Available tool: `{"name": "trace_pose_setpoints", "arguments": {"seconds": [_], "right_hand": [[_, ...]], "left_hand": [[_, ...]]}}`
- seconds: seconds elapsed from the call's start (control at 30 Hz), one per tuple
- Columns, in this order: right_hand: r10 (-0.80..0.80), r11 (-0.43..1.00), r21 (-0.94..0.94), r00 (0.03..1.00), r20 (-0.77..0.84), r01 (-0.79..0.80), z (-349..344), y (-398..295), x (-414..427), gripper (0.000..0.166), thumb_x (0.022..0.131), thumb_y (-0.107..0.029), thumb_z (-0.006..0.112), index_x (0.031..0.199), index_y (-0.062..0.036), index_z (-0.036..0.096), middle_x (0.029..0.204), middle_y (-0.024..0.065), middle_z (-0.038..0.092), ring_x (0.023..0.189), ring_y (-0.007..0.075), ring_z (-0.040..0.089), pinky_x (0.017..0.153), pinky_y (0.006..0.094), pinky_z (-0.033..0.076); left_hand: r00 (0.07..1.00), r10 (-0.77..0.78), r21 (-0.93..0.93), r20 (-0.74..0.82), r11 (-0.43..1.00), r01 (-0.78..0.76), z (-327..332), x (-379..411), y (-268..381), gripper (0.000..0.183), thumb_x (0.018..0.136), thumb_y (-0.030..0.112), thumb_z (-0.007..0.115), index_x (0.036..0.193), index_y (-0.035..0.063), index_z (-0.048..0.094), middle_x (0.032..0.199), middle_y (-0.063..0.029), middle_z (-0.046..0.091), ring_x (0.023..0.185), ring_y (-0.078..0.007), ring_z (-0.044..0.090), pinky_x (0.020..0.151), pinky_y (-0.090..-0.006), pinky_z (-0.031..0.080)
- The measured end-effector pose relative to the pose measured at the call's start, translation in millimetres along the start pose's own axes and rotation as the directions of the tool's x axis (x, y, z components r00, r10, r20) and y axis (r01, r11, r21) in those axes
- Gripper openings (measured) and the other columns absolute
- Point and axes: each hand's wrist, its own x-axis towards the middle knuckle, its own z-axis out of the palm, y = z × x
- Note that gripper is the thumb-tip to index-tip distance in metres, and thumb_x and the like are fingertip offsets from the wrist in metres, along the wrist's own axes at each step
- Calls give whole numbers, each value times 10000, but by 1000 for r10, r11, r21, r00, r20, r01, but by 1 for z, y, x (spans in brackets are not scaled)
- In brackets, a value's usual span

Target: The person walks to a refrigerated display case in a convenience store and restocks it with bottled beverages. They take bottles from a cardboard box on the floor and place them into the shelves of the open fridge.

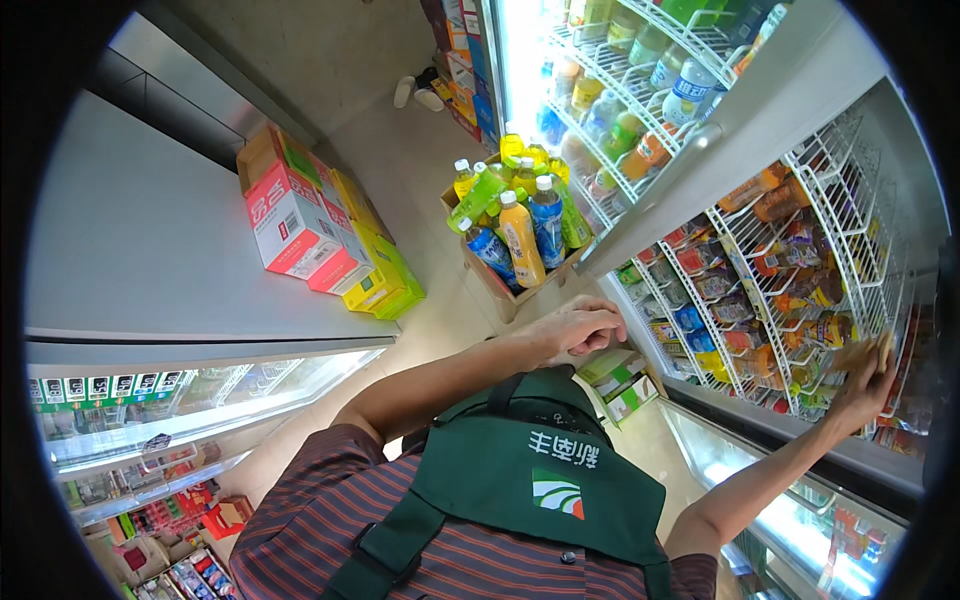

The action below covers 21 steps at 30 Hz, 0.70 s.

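My left hand point(585, 328) hangs in front of my apron point(480, 480) with its fingers curled in, and no object shows in it. To the right, my right hand point(862, 390) reaches up to the wire shelves point(862, 247) of a drinks refrigerator. It grips a thin tan item point(874, 354), blurred; whether cloth or cardboard I cannot tell. Around that hand, several bottles of orange and brown drinks point(817, 330) lie in rows on the tilted-looking shelves. A refrigerator door frame point(720, 150) with a handle crosses the upper right.
A cardboard box point(510, 300) packed with upright drink bottles point(523, 240) stands on the floor ahead. Stacked cartons point(300, 225) sit at the left, beside a grey cabinet side point(150, 225). A green-and-white carton point(619, 382) rests near my feet. Slippers point(420, 94) lie farther off.
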Motion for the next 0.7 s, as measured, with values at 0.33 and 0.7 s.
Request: {"name": "trace_pose_setpoints", "arguments": {"seconds": [0.33, 0.7], "right_hand": [[-164, 943, -237, 945, 283, 234, 111, -76, 47, 328, 1011, -213, 637, 1319, -121, 701, 1091, 216, 754, 948, 370, 746, 803, 413, 564], [-360, 898, -97, 842, 402, 429, 163, -116, 53, 376, 1030, -265, 617, 1352, -80, 671, 1108, 243, 738, 970, 379, 731, 845, 440, 544]], "left_hand": [[995, 47, -66, -90, 996, -53, -47, -56, 0, 290, 1057, 269, 523, 987, 30, 672, 669, 32, 468, 528, -38, 392, 452, -216, 279], [989, 50, -114, -137, 991, -66, -77, -88, -1, 287, 1055, 264, 515, 969, 36, 667, 641, 27, 461, 495, -48, 384, 438, -228, 277]]}}
